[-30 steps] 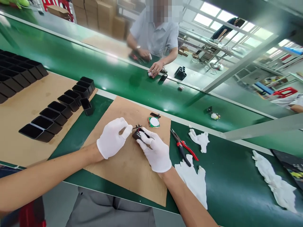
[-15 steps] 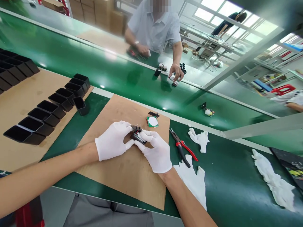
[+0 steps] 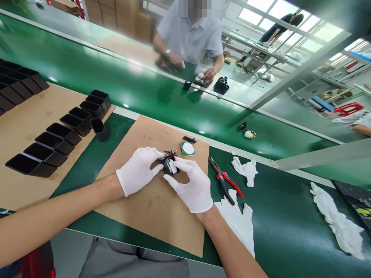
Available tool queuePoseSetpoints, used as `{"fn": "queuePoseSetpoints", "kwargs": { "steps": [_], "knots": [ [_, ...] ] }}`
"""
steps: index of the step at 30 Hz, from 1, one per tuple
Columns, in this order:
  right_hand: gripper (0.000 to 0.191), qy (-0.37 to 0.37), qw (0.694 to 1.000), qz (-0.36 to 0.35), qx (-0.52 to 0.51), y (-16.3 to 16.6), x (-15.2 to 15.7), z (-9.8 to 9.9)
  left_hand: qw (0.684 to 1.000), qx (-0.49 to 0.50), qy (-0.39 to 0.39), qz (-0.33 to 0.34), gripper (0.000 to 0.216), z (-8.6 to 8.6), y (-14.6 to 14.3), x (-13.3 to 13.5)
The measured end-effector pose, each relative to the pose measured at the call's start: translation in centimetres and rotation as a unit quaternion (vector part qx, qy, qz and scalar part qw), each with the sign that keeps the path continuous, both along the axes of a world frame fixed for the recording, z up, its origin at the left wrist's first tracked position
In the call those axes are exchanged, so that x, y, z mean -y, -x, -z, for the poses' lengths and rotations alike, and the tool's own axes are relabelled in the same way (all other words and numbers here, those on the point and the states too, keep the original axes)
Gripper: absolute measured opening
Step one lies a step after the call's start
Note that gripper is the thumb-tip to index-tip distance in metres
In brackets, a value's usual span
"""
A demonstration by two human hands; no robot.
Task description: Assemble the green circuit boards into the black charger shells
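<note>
Over the cardboard sheet [image 3: 139, 200], both my hands are in white gloves and meet at a small black plastic housing [image 3: 168, 169]. Out of its top stick a black plate with thin metal pins and a bit of red wire; a white part [image 3: 173, 166] shows inside. My left hand [image 3: 140, 170] pinches the housing and plate from the left. With its fingertips, my right hand [image 3: 193, 185] holds the right side by the white part, its thumb lower down. Just beyond lie a green circuit board [image 3: 188, 148] with a white disc and a flat black piece [image 3: 189, 139].
Red-and-black pliers [image 3: 223, 179] and white gloves [image 3: 236, 222] lie at right. Open black cases [image 3: 55, 143] stand in rows at left, one case [image 3: 99, 129] apart. Across the green conveyor belt [image 3: 139, 87], which carries a wired assembly [image 3: 248, 133], a co-worker [image 3: 191, 38] handles small parts.
The black housing has tipped more upright between my hands, and its pins now show. My right thumb has shifted lower. Items on the belt have moved left; the co-worker's hand has too.
</note>
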State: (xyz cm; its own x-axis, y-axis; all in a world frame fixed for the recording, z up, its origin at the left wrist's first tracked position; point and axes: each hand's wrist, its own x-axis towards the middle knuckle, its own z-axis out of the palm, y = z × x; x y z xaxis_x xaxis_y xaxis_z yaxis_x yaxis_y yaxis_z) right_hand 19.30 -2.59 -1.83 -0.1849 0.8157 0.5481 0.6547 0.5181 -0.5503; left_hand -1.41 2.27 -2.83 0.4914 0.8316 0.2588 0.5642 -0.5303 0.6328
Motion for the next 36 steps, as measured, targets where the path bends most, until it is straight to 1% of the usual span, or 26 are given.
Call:
{"fn": "queuePoseSetpoints", "kwargs": {
  "steps": [3,6,7,9,11,14,16,18,19,21,22,23,24,25,27,29,33,36],
  "knots": [
    [0.037,-0.001,1.000,-0.011,-0.007,-0.1,-0.1,0.3,1.000,0.006,-0.002,0.017,0.024,-0.5,-0.1,0.2],
    [0.033,0.016,0.999,-0.014,-0.023,0.0,-0.2,0.5,0.999,-0.027,-0.001,0.042,0.044,-1.0,-0.4,0.3],
    [0.035,0.027,0.999,-0.014,-0.030,0.1,-0.1,0.5,0.999,-0.036,0.004,0.037,0.044,-1.1,-0.6,0.3],
    [0.043,0.049,0.998,-0.010,-0.047,0.2,0.0,0.4,0.999,-0.041,0.011,0.021,0.034,-1.4,-0.9,0.3],
    [0.047,0.065,0.996,0.005,-0.066,0.3,0.0,0.1,0.999,-0.035,0.011,0.024,0.028,-1.6,-1.1,0.3],
    [0.045,0.076,0.993,0.035,-0.085,0.4,-0.3,-0.4,0.998,-0.041,0.000,0.046,0.034,-1.7,-1.4,0.5],
    [0.044,0.080,0.993,0.034,-0.080,0.2,-0.5,-0.9,0.997,-0.058,-0.017,0.045,0.035,-1.7,-1.6,0.8],
    [0.046,0.079,0.995,-0.009,-0.060,-0.2,-0.7,-1.6,0.996,-0.061,-0.032,0.061,0.032,-1.7,-1.6,1.1],
    [0.047,0.082,0.994,-0.051,-0.051,-0.4,-0.8,-2.0,0.995,-0.047,-0.029,0.086,0.032,-1.6,-1.6,1.2],
    [0.053,0.110,0.982,-0.149,-0.046,-1.1,-0.8,-2.6,0.989,0.014,-0.002,0.145,0.043,-1.6,-1.3,1.2],
    [0.056,0.130,0.973,-0.186,-0.049,-1.4,-0.8,-2.7,0.986,0.045,0.017,0.160,0.049,-1.6,-1.2,1.2],
    [0.058,0.151,0.966,-0.200,-0.055,-1.8,-0.8,-2.8,0.984,0.067,0.034,0.159,0.053,-1.6,-1.0,1.2],
    [0.058,0.170,0.965,-0.191,-0.061,-2.0,-0.7,-2.8,0.986,0.077,0.046,0.142,0.054,-1.7,-0.8,1.2],
    [0.057,0.180,0.968,-0.164,-0.066,-2.2,-0.7,-2.7,0.989,0.075,0.053,0.116,0.051,-1.8,-0.8,1.2],
    [0.050,0.172,0.978,-0.097,-0.071,-2.4,-0.6,-2.5,0.995,0.059,0.053,0.066,0.041,-2.0,-0.7,1.1],
    [0.042,0.153,0.984,-0.057,-0.075,-2.1,-0.6,-2.3,0.997,0.052,0.038,0.037,0.034,-2.2,-0.8,1.1],
    [0.036,0.096,0.993,-0.050,-0.038,-1.0,-0.3,-2.5,0.999,0.027,-0.028,0.009,0.028,-2.0,-1.2,1.2],
    [0.028,0.049,0.999,-0.017,0.009,-0.3,-0.2,-2.7,0.997,-0.006,-0.079,-0.008,0.033,-1.4,-1.4,1.3]
  ]
}}
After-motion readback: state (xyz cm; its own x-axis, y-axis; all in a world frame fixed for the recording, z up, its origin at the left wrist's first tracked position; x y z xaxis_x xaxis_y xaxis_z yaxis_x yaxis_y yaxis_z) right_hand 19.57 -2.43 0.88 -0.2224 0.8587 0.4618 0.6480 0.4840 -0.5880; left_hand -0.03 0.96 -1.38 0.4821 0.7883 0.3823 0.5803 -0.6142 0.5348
